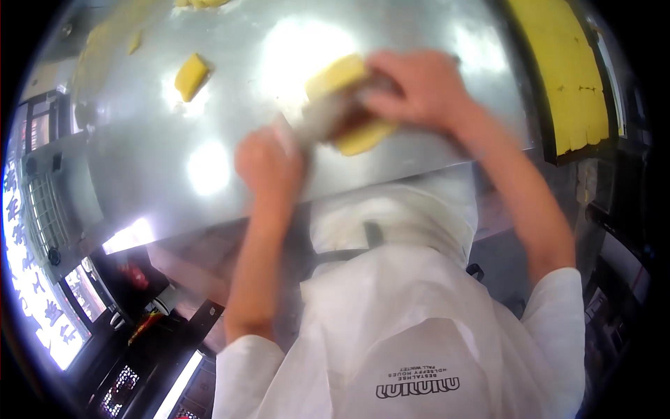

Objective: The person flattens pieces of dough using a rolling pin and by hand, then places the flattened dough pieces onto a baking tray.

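My left hand (269,164) is closed in a fist at the near end of a grey, blade-like tool (324,115), which is smeared by motion. The fingers and thumb of my right hand (422,87) are closed on the tool's other, darker end. The tool lies across a yellow dough-like piece; one part of the yellow piece (338,75) shows beyond it, another on my side. Whether this is one piece or two, I cannot tell.
Beneath is a shiny metal table (139,153). A smaller yellow piece (190,77) lies to the left, with more yellow scraps (202,3) at the far edge. A dark-rimmed tray (548,136) holding yellow sheets (565,77) stands on the right.
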Demonstrator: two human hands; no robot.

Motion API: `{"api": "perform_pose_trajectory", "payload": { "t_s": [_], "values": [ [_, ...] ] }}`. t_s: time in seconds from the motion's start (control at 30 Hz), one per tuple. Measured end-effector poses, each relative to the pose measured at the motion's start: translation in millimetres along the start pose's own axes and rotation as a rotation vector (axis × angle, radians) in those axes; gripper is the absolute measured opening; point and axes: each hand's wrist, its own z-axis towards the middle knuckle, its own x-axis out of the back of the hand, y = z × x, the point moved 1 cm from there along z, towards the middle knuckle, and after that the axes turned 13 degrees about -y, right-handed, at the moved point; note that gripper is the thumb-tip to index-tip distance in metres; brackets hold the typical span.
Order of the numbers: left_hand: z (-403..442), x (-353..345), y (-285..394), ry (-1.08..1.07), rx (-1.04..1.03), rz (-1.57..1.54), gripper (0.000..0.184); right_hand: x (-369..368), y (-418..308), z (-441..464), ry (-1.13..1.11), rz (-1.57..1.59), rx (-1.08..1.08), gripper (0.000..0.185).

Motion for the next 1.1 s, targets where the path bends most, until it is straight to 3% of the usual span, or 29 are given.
{"api": "perform_pose_trajectory", "payload": {
  "t_s": [0.07, 0.17, 0.23, 0.27, 0.33, 0.4, 0.47, 0.53, 0.57, 0.7, 0.8, 0.9, 1.0, 1.1],
  "values": [
    [-35.3, -1.5, 16.0, 0.113, -0.105, -0.026, 0.042, -7.4, -8.8, -40.6, 0.157, -0.147, 0.159, 0.065],
    [-39.8, 8.5, 23.9, -0.143, -0.012, -0.022, 0.041, -4.7, -15.3, -56.8, 0.132, -0.189, 0.132, 0.067],
    [-23.6, 18.9, 23.3, -0.381, 0.102, -0.008, 0.041, 11.2, -16.2, -44.2, -0.026, 0.008, -0.094, 0.066],
    [-8.9, 27.8, 22.3, -0.353, 0.155, -0.168, 0.040, 18.7, -15.5, -35.3, -0.105, 0.113, -0.202, 0.065],
    [27.5, 49.8, 24.3, -0.317, 0.265, -0.484, 0.042, 25.9, -3.7, -30.1, -0.021, 0.245, -0.389, 0.061],
    [52.6, 62.2, 29.1, -0.204, 0.220, -0.705, 0.045, 29.7, 22.2, -32.0, 0.051, 0.446, -0.590, 0.058],
    [64.8, 33.1, 27.2, -0.149, 0.066, -0.469, 0.050, 17.5, 55.5, -55.4, 0.341, 0.507, -0.560, 0.052],
    [76.4, 19.6, 45.6, -0.355, -0.090, -0.353, 0.045, 19.7, 52.8, -70.9, 0.463, 0.220, -0.678, 0.048],
    [79.5, 15.9, 55.3, -0.395, -0.050, -0.326, 0.042, 20.6, 49.2, -79.3, 0.528, 0.077, -0.741, 0.047],
    [94.1, 11.1, 64.1, -0.666, 0.102, -0.419, 0.036, 18.1, 46.9, -99.2, 0.632, 0.049, -0.686, 0.044],
    [90.5, 18.5, 67.0, -0.673, 0.067, -0.433, 0.033, 12.7, 43.5, -104.7, 0.627, 0.025, -0.671, 0.045],
    [73.1, 16.2, 53.3, -0.451, -0.018, -0.660, 0.030, 12.5, 42.8, -104.8, 0.630, 0.031, -0.669, 0.046],
    [53.6, 65.5, 78.7, -0.285, 0.080, -0.818, 0.025, 15.7, 40.6, -105.1, 0.616, 0.049, -0.677, 0.046],
    [40.4, 101.8, 104.0, -0.188, 0.084, -0.785, 0.024, 16.5, 40.1, -105.8, 0.614, 0.055, -0.674, 0.045]
  ]
}}
